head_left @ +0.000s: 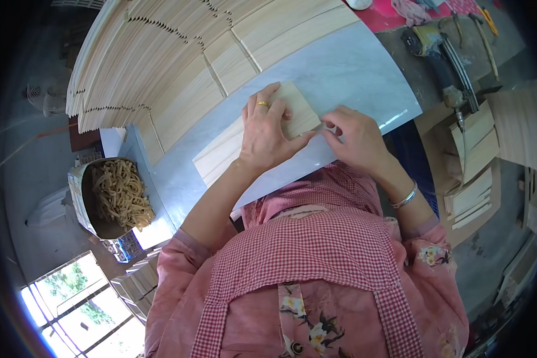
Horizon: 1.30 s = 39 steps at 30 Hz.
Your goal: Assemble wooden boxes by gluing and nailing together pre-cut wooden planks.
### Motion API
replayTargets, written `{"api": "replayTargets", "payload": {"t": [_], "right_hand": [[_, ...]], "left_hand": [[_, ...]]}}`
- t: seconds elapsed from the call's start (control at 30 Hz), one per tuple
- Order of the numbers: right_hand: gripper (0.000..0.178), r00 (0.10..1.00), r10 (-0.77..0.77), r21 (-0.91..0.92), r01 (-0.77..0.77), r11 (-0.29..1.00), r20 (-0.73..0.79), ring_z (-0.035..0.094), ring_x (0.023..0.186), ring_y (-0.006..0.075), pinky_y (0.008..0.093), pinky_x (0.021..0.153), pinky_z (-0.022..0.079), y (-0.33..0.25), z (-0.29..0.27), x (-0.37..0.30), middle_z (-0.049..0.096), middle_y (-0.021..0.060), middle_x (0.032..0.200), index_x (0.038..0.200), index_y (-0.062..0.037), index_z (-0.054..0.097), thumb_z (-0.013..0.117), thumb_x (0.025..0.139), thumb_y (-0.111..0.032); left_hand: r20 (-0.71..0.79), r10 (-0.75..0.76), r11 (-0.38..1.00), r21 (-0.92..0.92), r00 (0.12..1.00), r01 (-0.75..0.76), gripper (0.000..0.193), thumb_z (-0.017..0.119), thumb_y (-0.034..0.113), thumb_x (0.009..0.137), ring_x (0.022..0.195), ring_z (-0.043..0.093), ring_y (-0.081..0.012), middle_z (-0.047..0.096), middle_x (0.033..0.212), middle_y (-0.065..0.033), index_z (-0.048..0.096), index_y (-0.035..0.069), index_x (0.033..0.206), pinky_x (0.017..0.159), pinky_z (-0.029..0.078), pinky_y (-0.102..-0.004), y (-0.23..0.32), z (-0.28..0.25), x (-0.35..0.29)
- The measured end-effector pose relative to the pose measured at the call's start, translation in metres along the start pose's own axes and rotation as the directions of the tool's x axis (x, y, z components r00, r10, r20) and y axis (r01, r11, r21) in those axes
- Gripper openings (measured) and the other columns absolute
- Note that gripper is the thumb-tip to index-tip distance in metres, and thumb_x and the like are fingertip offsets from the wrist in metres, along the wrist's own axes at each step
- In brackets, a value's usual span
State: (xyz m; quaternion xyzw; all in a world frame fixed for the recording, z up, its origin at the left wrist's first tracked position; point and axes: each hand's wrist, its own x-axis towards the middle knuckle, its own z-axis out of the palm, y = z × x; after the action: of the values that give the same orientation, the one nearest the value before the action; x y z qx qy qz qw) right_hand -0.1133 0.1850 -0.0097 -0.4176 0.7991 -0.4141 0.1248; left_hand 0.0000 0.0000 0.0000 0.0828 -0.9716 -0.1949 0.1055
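A pale rectangular wooden board (300,109) lies slantwise on the glossy grey-white tabletop (346,71). My left hand (265,131), with a ring on one finger, grips it from above: the fingers bend over its surface and the thumb reaches along the near edge toward the right corner. At that corner, my right hand (355,134) is closed in a pinch, with a bracelet on its wrist. A small pale bit shows at its fingertips, too small to make out. Just beyond the board stand long rows of thin grooved wooden panels (167,71), packed close together.
Left of the table stands an open container (80,191) of tan curled strips (122,194). At right lie a pneumatic nail gun (450,65), a hammer (486,48) and an orange-handled tool (489,22). Cartons with wooden pieces (471,197) stand below them. A fan (45,98) is far left.
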Motion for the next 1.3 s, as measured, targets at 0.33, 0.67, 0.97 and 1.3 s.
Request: {"api": "replayTargets", "payload": {"t": [0.33, 0.67, 0.97, 1.3], "right_hand": [[0.006, 0.993, -0.096, -0.065, 0.100, 0.993, 0.065, 0.054, 0.060, 0.0262, 0.0364, 0.058, 0.044, 0.005, 0.000, 0.012, 0.061, 0.0090, 0.073, 0.078, -0.0001, 0.064, 0.065, 0.083, -0.004], [0.010, 0.987, -0.151, -0.185, 0.158, 0.970, 0.056, 0.060, 0.062, 0.0306, 0.0400, 0.062, 0.050, 0.001, 0.001, 0.014, 0.063, 0.0100, 0.071, 0.072, -0.0026, 0.064, 0.061, 0.082, -0.004], [0.033, 0.977, -0.180, 0.209, 0.202, 0.957, -0.118, 0.061, 0.097, 0.0353, 0.0411, 0.086, 0.051, 0.021, 0.036, 0.059, 0.062, 0.0204, 0.116, 0.119, 0.0020, 0.060, 0.061, 0.089, -0.011], [0.040, 0.992, 0.027, 0.322, 0.014, 0.947, -0.123, 0.059, 0.114, 0.0339, 0.0377, 0.098, 0.048, -0.013, 0.032, -0.010, 0.057, 0.0183, 0.130, 0.128, 0.0032, 0.058, 0.063, 0.089, -0.006]], "left_hand": [[-0.106, 0.014, 1.000, -0.024, 0.994, -0.017, 0.047, 0.091, 0.025, 0.064, 0.117, 0.047, -0.0395, 0.048, 0.140, -0.0255, 0.051, 0.008, 0.080, 0.099, 0.042, -0.0488, 0.003, 0.011, 0.004], [-0.111, -0.002, 0.999, -0.040, 0.994, -0.003, 0.045, 0.090, 0.021, 0.062, 0.118, 0.046, -0.0398, 0.048, 0.140, -0.0254, 0.050, 0.008, 0.075, 0.099, 0.042, -0.0485, 0.006, 0.010, 0.005], [-0.080, -0.028, 0.997, -0.068, 0.996, 0.022, 0.046, 0.090, 0.021, 0.060, 0.117, 0.046, -0.0383, 0.049, 0.138, -0.0223, 0.048, 0.009, 0.073, 0.098, 0.042, -0.0475, 0.001, 0.009, 0.005], [-0.098, -0.040, 0.996, -0.089, 0.994, 0.031, 0.041, 0.088, 0.026, 0.060, 0.116, 0.047, -0.0389, 0.051, 0.135, -0.0237, 0.052, 0.009, 0.073, 0.100, 0.037, -0.0480, -0.001, 0.009, 0.003]]}}
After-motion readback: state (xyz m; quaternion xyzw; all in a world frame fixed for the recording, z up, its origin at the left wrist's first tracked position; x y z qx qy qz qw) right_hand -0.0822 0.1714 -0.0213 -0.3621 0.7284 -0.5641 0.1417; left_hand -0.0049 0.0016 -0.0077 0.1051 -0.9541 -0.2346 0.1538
